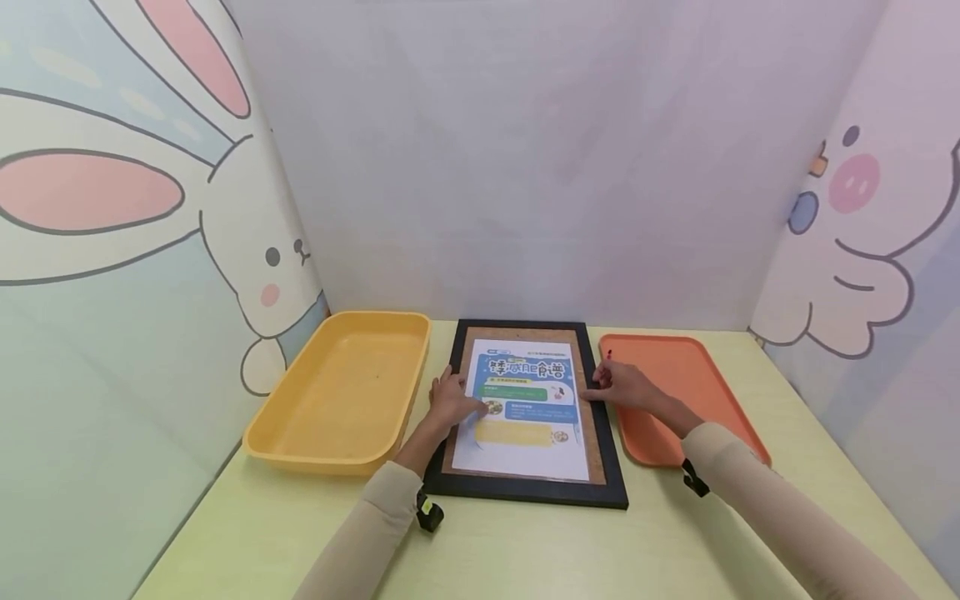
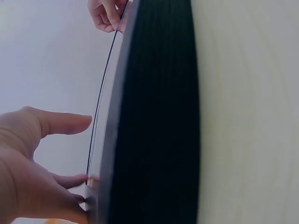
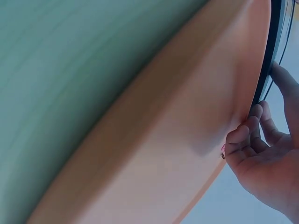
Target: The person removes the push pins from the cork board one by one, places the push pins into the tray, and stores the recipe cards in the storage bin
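A black picture frame (image 1: 525, 494) with a brown backing lies flat on the table, a printed poster (image 1: 517, 462) inside it. My left hand (image 1: 453, 402) is at the frame's left side, its thumb reaching over the poster. In the left wrist view, that thumb extends straight and other fingertips touch near the frame's edge. Across from it, my right hand (image 1: 628, 387) touches the frame's right side with thumb and loosely bent fingers. In the right wrist view, the right fingers (image 3: 257, 123) meet the black edge. Whether they pinch anything is unclear.
To the left stands a deep yellow tray (image 1: 258, 446) near the frame. An orange tray (image 1: 690, 375) lies close on the right, partly under my right forearm, with a small red item (image 1: 609, 354) near its upper left corner. A wall rises behind.
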`<state>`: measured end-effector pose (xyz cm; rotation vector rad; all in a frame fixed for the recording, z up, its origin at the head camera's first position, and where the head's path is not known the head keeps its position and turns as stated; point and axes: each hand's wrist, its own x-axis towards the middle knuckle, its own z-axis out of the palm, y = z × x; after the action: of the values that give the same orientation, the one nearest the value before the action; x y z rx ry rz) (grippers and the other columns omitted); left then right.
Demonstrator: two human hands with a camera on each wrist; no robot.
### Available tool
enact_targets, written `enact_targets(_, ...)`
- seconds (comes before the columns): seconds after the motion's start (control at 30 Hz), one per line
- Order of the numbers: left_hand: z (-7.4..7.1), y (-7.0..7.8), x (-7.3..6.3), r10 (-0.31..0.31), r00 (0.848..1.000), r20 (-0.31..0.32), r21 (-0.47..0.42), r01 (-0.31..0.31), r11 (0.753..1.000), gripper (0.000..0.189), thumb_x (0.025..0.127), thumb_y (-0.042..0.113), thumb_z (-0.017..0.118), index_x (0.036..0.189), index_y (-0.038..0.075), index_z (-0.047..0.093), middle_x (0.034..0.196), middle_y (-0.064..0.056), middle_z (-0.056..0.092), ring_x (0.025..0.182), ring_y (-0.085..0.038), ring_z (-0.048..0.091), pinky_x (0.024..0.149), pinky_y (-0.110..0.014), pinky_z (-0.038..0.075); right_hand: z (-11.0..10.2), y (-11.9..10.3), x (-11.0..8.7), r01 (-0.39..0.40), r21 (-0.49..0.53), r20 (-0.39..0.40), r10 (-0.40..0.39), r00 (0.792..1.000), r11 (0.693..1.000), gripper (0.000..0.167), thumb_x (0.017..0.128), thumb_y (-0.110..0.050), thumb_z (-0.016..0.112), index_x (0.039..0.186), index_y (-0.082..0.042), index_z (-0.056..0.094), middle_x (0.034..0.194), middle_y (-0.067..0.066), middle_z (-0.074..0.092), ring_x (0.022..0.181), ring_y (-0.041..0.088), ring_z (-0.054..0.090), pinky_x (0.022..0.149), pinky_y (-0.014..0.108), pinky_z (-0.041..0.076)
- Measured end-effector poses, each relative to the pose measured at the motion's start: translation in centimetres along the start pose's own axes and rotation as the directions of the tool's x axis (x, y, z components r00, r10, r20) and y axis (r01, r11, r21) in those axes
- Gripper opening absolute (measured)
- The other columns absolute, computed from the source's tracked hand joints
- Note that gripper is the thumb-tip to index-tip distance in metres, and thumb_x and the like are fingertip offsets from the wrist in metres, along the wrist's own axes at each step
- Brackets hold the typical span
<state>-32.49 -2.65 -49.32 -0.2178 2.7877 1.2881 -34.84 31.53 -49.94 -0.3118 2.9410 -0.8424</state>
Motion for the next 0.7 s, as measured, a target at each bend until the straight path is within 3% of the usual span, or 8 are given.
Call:
enact_targets(0.3, 0.2, -0.6, -0.1, 0.057, 0.995, -0.083, 0.060, -0.052, 0.997, 0.069, 0.082, 0.023, 0.085, 0.141, -0.005, 0.060, 0.167, -0.024, 0.028, 0.156, -0.046, 0.015, 0.125, -0.059, 0.018, 0.1, -0.4, 0.1, 0.002, 0.003, 0.006, -0.002, 1.000, 1.000, 0.050, 0.085, -0.040, 0.087, 0.105, -0.002, 0.060, 0.091, 0.009, 0.062, 0.084, 0.023, 0.056, 0.069, 0.031, 0.046)
enact_targets(0.47, -0.1, -0.3, 0.2, -0.004, 0.998, -0.068, -0.054, 0.000, 0.999, 0.067, 0.084, 0.022, 0.083, 0.141, -0.005, 0.060, 0.168, -0.024, 0.025, 0.157, -0.043, 0.014, 0.126, -0.056, 0.018, 0.0, -0.3, 0.3, -0.008, -0.008, 0.004, 0.008, 1.000, 1.000, 0.052, 0.084, -0.041, 0.087, 0.106, -0.003, 0.059, 0.093, 0.010, 0.063, 0.085, 0.025, 0.056, 0.069, 0.030, 0.046)
enact_targets(0.63, -0.1, -0.2, 1.1, -0.092, 0.995, -0.047, -0.157, 0.084, 0.984, 0.061, 0.084, 0.016, 0.082, 0.139, -0.003, 0.062, 0.165, -0.021, 0.031, 0.149, -0.038, 0.030, 0.123, -0.051, 0.029, -0.2, -0.1, 0.4, -0.035, -0.019, 0.016, 0.036, 0.999, 0.999, 0.054, 0.084, -0.042, 0.087, 0.108, -0.002, 0.059, 0.096, 0.011, 0.063, 0.088, 0.026, 0.057, 0.071, 0.032, 0.048)
enact_targets(0.7, -0.2, -0.4, 1.3, -0.097, 0.995, -0.036, -0.190, 0.088, 0.978, 0.059, 0.085, 0.014, 0.081, 0.138, -0.003, 0.063, 0.163, -0.023, 0.033, 0.146, -0.038, 0.034, 0.121, -0.051, 0.032, -0.1, -0.1, 0.4, -0.045, -0.019, 0.020, 0.045, 0.999, 0.999, 0.054, 0.084, -0.042, 0.088, 0.107, -0.003, 0.059, 0.096, 0.011, 0.063, 0.089, 0.025, 0.057, 0.072, 0.032, 0.048)
